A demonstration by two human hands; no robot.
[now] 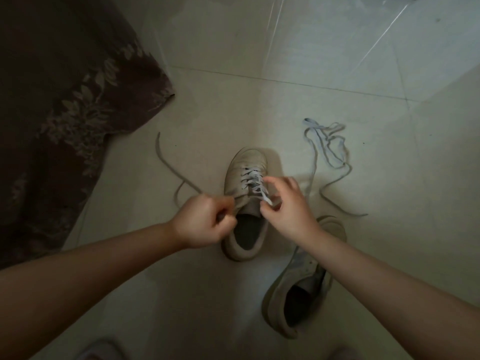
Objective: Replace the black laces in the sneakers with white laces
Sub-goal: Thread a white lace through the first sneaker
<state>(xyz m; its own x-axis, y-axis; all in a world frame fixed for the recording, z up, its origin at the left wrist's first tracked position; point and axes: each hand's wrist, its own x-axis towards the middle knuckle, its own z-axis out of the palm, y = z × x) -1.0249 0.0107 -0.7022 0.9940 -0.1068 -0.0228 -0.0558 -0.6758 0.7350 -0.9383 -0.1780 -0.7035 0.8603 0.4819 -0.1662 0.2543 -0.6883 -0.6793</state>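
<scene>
A white sneaker (241, 178) stands on the tiled floor, toe pointing away, with a white lace (253, 181) threaded across its eyelets. My left hand (205, 222) is curled in a fist at the shoe's left side and grips the lace's left end, which trails off to the left (166, 165). My right hand (288, 203) pinches the lace's other end just right of the tongue. A second white sneaker (298, 289) lies below my right wrist, partly hidden by it. A loose white lace (328, 149) lies tangled on the floor to the right.
A dark brown cloth with a leaf pattern (67, 113) covers the floor at the left. Pale floor tiles (285, 61) stretch beyond the shoes. Something pale and blurred (101, 349) shows at the bottom edge.
</scene>
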